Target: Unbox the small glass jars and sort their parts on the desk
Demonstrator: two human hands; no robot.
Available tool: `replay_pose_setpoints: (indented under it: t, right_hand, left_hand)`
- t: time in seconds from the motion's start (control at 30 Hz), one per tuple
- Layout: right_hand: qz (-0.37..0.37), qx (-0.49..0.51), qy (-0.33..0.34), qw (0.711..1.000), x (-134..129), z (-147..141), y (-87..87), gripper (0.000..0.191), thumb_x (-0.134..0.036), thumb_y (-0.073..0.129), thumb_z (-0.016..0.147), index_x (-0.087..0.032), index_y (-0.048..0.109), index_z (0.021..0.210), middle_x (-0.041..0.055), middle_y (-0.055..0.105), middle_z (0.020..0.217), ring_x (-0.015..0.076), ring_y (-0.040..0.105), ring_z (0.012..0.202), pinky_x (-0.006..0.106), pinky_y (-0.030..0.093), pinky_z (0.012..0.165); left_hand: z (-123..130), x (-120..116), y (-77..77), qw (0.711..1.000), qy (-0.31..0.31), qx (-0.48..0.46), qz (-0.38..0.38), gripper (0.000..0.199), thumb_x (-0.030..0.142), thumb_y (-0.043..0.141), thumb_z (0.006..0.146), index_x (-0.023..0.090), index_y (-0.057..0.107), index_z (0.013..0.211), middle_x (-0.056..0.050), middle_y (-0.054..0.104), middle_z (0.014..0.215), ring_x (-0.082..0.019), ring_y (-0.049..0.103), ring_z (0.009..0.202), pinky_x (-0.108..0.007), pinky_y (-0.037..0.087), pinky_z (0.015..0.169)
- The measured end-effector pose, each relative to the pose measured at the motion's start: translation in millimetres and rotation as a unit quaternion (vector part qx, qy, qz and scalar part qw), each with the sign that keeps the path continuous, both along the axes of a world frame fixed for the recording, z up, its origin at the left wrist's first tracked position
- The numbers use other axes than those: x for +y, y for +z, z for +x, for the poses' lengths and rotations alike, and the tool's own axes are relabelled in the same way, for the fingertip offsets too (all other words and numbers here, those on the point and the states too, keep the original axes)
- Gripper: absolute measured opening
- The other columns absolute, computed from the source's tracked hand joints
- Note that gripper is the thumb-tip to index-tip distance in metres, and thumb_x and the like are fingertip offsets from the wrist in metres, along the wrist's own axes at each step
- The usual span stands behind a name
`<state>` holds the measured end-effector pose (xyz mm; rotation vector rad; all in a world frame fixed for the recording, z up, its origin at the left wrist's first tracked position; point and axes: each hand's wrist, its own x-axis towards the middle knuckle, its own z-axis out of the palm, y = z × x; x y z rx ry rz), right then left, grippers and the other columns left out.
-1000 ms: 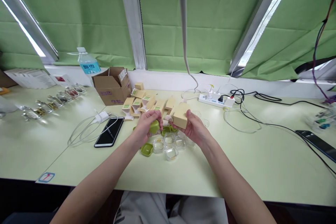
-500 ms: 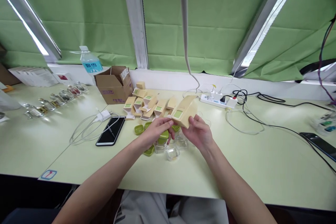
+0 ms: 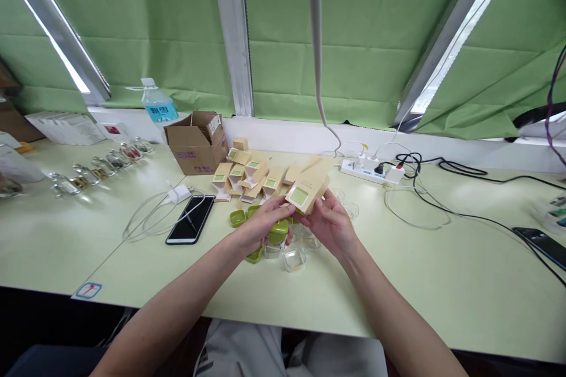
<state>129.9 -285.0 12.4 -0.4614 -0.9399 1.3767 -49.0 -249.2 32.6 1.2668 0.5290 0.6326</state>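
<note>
A tan paper box (image 3: 315,179) with a square green patch is held between my two hands above the desk. My left hand (image 3: 264,222) grips its lower left edge, thumb on top. My right hand (image 3: 332,221) is closed on its lower right side. Just under my left fingers sits a green-lidded container (image 3: 278,232); whether those fingers touch it I cannot tell. Around it are a green square lid (image 3: 237,218), another green piece (image 3: 254,255) and several clear plastic jars (image 3: 294,259). Behind lies a pile of similar tan boxes (image 3: 271,182), several with open flaps.
A phone (image 3: 191,221) and a white charger with cable (image 3: 178,194) lie to the left. Further back stand an open cardboard carton (image 3: 194,150), a water bottle (image 3: 159,107) and a row of small glass bottles (image 3: 101,167). A power strip (image 3: 369,171) with cables is at back right.
The tan box has tipped and come lower between my hands, its green patch now turned more toward me. My right hand has moved slightly further under its side. The camera view has shifted a little.
</note>
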Motion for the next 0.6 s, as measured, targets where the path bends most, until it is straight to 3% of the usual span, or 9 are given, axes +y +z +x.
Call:
replay_pose_setpoints:
  t: [0.33,0.47,0.6]
  right_hand:
    - [-0.015,-0.026,-0.010,0.999,-2.0,-2.2,2.6,0.058,-0.047,0.082,0.083,-0.032,0.058,0.133,0.0080,0.072,0.135,0.0252,0.070,0.101,0.030,0.045,0.059]
    - [-0.009,-0.022,-0.015,1.000,2.0,-2.7,-1.6,0.052,-0.048,0.083,0.083,-0.029,0.061,0.126,0.0080,0.072,0.134,0.0268,0.070,0.112,0.032,0.050,0.063]
    - [-0.011,-0.033,-0.027,0.999,4.2,-2.1,-6.0,0.049,-0.050,0.085,0.082,-0.027,0.065,0.120,0.0083,0.074,0.130,0.0267,0.070,0.112,0.034,0.053,0.069]
  left_hand:
    - [6.9,-0.3,-0.6,0.998,0.030,0.021,0.044,0.064,0.056,0.079,0.084,0.012,0.064,0.127,-0.012,0.078,0.099,-0.012,0.061,0.052,-0.025,0.045,0.048]
    - [6.5,0.6,-2.1,0.997,0.035,0.030,0.054,0.065,0.059,0.077,0.086,0.013,0.065,0.130,-0.012,0.077,0.099,-0.014,0.064,0.059,-0.025,0.047,0.052]
    - [5.7,1.2,-1.7,0.997,0.042,0.043,0.050,0.064,0.059,0.076,0.085,0.014,0.065,0.130,-0.012,0.077,0.096,-0.016,0.066,0.063,-0.024,0.045,0.050]
